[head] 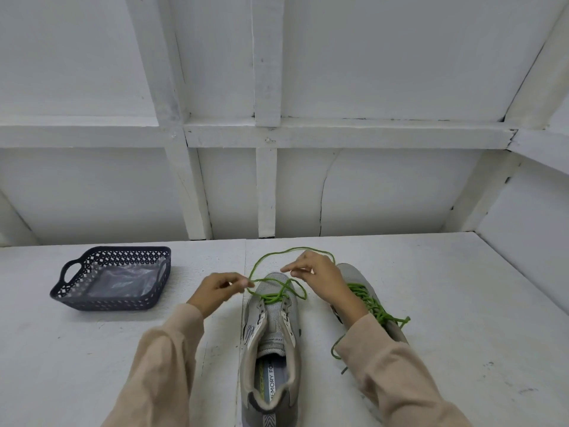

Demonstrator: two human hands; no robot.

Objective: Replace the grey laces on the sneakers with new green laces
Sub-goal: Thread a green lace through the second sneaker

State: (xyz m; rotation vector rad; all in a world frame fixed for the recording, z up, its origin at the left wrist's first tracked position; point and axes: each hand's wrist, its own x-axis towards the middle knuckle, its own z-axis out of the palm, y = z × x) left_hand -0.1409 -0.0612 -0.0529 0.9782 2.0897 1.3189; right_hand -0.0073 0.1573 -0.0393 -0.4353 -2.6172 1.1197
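Observation:
Two grey sneakers stand side by side on the white table, toes pointing away from me. The nearer, left sneaker [271,340] has a green lace [274,295] threaded only through its lowest eyelets, and the loose ends loop out past the toe. My left hand [220,288] pinches one strand of that lace just left of the toe. My right hand [314,274] holds the other strand above the toe, index finger pointing left. The right sneaker [366,291], partly hidden under my right forearm, is fully laced in green, with its lace ends trailing on the table.
A dark perforated plastic basket [77,291] with a clear plastic bag inside sits at the left of the table. A white panelled wall rises behind the table and along the right side. Beige sleeves cover both my forearms.

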